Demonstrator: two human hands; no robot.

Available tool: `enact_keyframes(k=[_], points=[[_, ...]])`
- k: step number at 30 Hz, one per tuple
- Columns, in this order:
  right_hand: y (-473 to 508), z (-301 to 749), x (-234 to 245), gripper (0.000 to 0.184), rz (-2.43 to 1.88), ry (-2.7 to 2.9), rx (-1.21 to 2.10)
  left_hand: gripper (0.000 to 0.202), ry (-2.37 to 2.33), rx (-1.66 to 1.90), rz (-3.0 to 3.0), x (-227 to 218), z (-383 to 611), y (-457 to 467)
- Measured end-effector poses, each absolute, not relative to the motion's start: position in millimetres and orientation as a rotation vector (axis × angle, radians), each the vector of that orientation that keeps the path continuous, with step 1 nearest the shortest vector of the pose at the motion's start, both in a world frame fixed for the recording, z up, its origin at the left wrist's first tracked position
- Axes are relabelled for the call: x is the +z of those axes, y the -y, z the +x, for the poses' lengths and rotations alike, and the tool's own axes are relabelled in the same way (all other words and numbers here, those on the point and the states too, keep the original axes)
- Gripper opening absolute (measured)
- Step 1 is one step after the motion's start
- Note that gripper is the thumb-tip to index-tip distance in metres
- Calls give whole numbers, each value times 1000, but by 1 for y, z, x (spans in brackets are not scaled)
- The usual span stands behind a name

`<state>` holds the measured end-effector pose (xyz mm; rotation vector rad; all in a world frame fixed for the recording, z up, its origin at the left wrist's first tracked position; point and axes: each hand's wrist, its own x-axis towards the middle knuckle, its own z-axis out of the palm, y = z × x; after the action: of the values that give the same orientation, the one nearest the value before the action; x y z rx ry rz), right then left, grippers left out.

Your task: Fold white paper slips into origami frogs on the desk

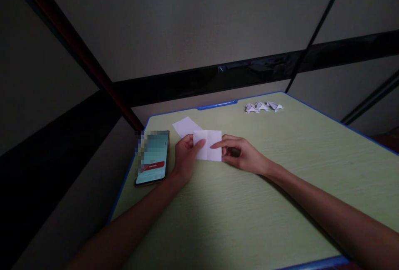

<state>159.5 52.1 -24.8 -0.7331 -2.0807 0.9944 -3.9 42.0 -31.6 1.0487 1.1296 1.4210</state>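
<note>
A folded white paper (208, 144) lies on a pale green table (249, 203) with a blue rim. My left hand (184, 156) grips the paper's left edge, thumb on top. My right hand (239, 153) holds its right edge, with the forefinger pressing down on the sheet's middle. A second white sheet (186, 126) lies flat just behind, partly under the folded one.
A phone (153, 157) with a lit screen lies by the table's left edge, next to my left hand. Three small folded paper figures (262, 106) sit at the far edge. Dark walls and bars surround the table.
</note>
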Motion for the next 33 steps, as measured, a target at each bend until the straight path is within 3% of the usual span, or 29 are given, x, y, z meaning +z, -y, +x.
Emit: enact_keyframes(k=[10,18,29,33], points=[[-56,159,-26,3,-706,1828,1073,16,-1178,1298,1186,-26,1,-38],[-56,152,-25,13,-754,1627,1284,15,-1145,1211,1286,-23,8,-34],[-55,152,-24,19,-896,1651,1166,7,-1011,1088,1433,-28,6,-38],[-54,151,-23,19,-946,1665,1106,23,-1074,1089,1570,-30,2,-38]])
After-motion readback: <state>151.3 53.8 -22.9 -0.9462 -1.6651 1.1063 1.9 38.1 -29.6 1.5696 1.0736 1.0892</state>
